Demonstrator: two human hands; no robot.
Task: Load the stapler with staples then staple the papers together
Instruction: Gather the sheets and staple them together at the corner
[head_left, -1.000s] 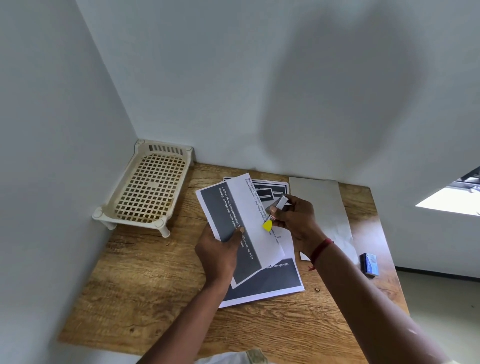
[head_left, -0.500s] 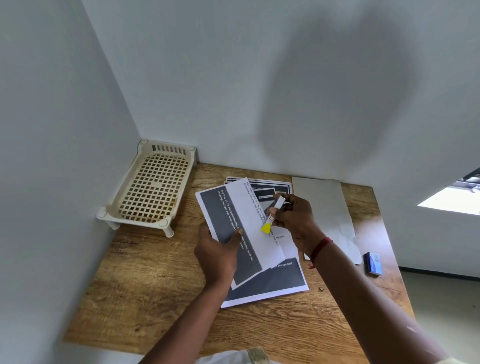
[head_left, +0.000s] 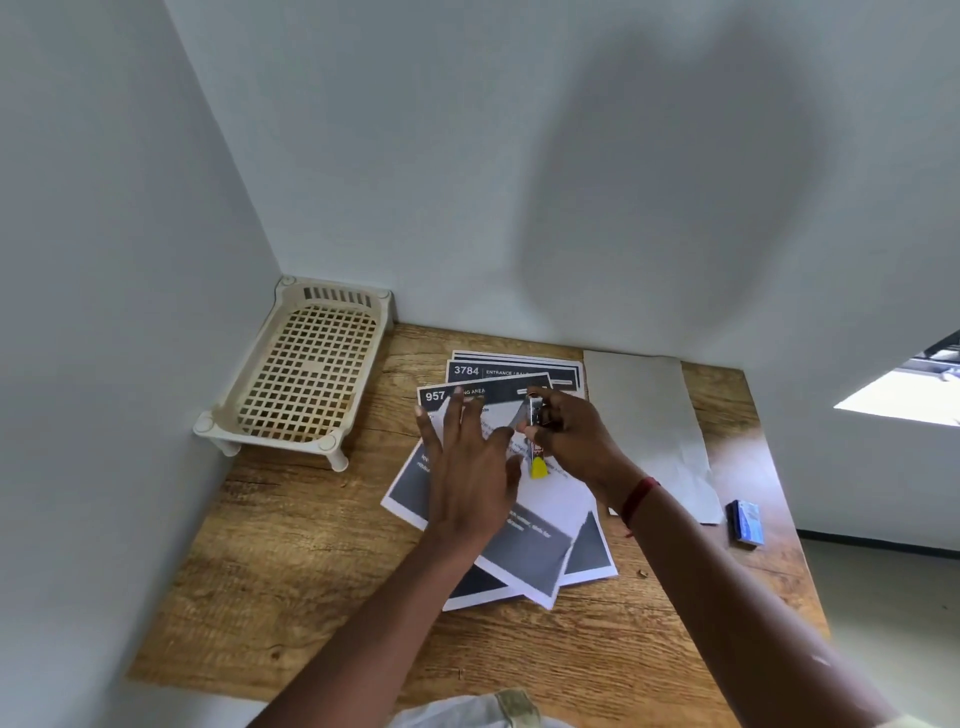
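Several printed papers (head_left: 530, 551) with dark grey blocks lie fanned out on the wooden table (head_left: 311, 561). My left hand (head_left: 467, 467) rests flat on them with its fingers spread and straight. My right hand (head_left: 576, 441) grips a small metal stapler (head_left: 535, 415) with a yellow end (head_left: 538, 468), held just above the papers beside my left hand. A small blue staple box (head_left: 747, 522) sits on the table at the right.
A cream plastic lattice tray (head_left: 306, 374) on short legs stands in the back left corner against the walls. A plain grey sheet (head_left: 649, 415) lies to the right of the papers. Bare wood lies near the front edge.
My left hand has let go of the lifted sheet, which now lies on the pile, and the hand is spread flat on it. My right hand still grips the stapler.
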